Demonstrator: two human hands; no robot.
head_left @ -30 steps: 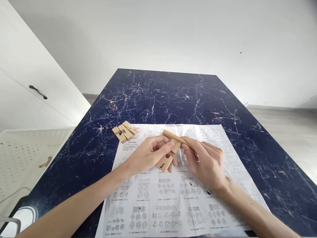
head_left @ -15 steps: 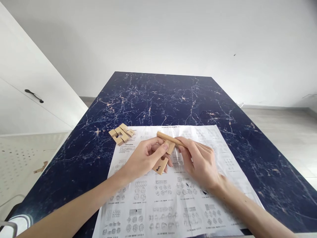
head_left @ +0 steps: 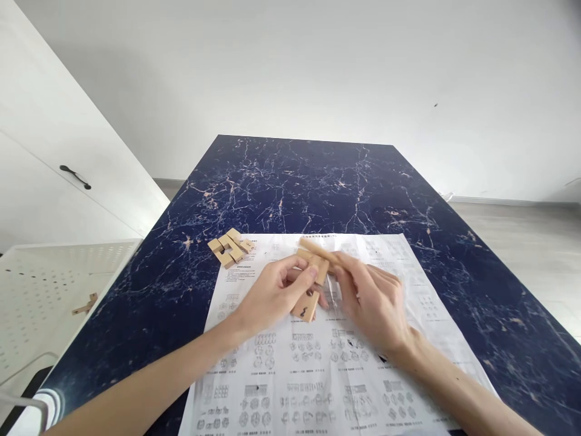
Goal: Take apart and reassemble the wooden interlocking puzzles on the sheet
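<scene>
My left hand [head_left: 276,287] is closed, thumb on top, around notched wooden puzzle pieces. From its lower side sticks out a wooden piece [head_left: 305,307] with a dark handwritten mark on its end. My right hand [head_left: 372,297] pinches the right end of a long wooden bar [head_left: 314,247], slightly blurred, which slants across the far side of the held pieces. Whether the bar touches them, I cannot tell. Both hands are above a printed paper sheet [head_left: 272,393] covered with small puzzle diagrams. Fingers hide much of the joined pieces.
More wooden pieces [head_left: 229,249] lie grouped at the sheet's upper left corner. Under everything is a dark blue marbled table [head_left: 295,188]. To the left, a white perforated surface [head_left: 36,290] holds another wooden piece [head_left: 85,304], beside a white cabinet [head_left: 68,139].
The bar in my right hand has shifted and turned a little away from the pieces in my left hand, showing more wood beneath it. The whole view has moved slightly.
</scene>
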